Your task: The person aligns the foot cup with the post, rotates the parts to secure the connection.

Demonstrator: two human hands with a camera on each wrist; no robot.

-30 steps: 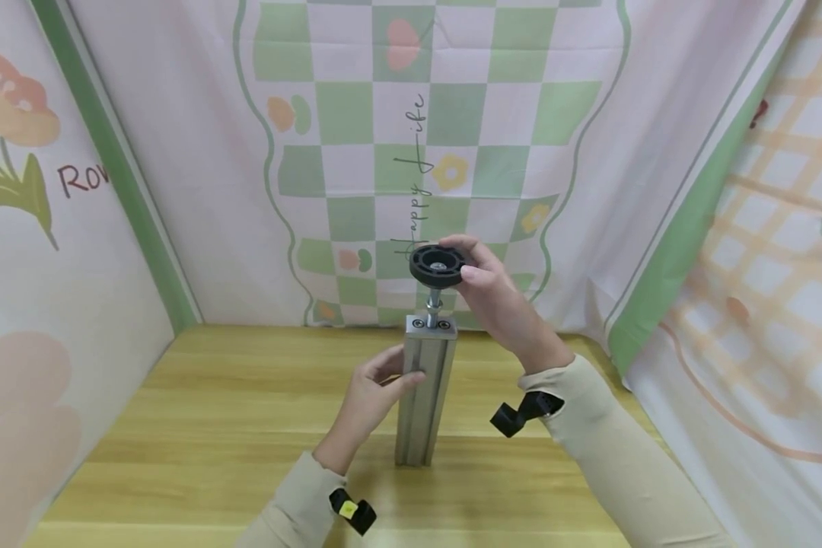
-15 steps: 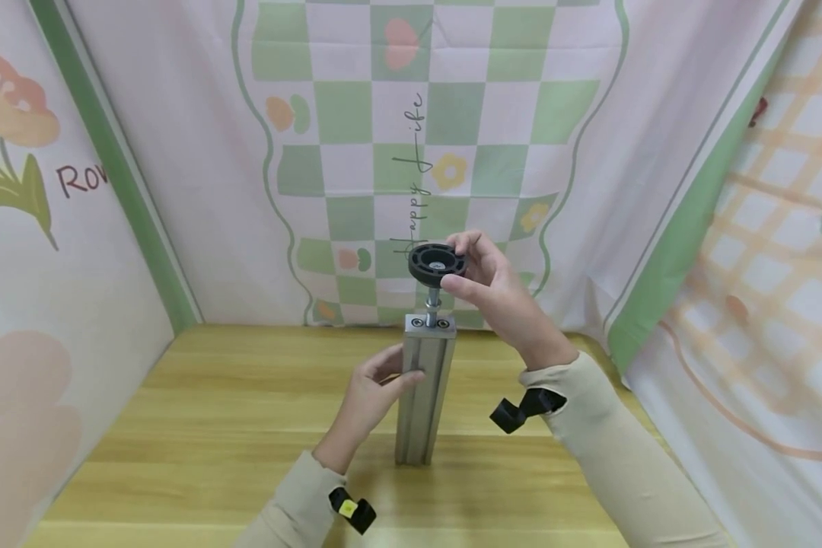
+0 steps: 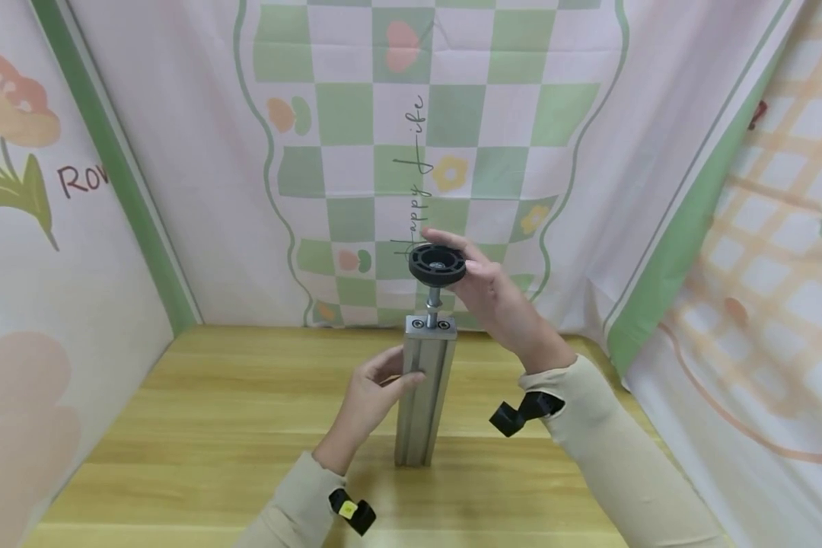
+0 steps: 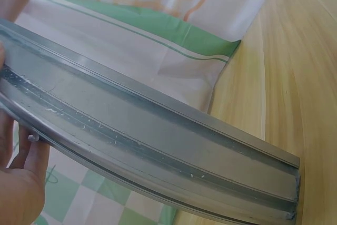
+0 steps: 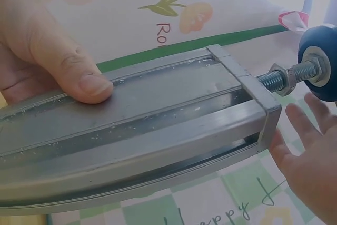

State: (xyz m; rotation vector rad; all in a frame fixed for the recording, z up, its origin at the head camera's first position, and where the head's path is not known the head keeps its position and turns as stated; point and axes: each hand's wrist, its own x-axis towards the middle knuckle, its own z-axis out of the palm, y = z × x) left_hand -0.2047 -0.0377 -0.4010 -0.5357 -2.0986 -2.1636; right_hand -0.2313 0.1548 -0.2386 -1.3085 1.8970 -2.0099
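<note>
An upright aluminium profile [image 3: 421, 403] stands on the wooden table, its grooved side also filling much of the left wrist view. My left hand [image 3: 378, 384] holds it near mid-height, thumb on the front face and fingers behind. From its end cap rises a threaded stud with a nut [image 5: 285, 79], topped by the round black base of a levelling foot [image 3: 421, 272]. At that base my right hand [image 3: 496, 301] has its thumb against the right rim and a finger stretched behind the far side. Contact of the far fingers is partly hidden.
A wood-grain table [image 3: 246, 403] lies under the profile. Printed curtains [image 3: 349, 167] hang close behind and on both sides. Black wrist mounts [image 3: 526, 411] sit on both sleeves.
My right fingers moved round the foot's rim: the thumb first came to the front, then went back right while the finger reached farther left behind. The left hand and profile stayed still.
</note>
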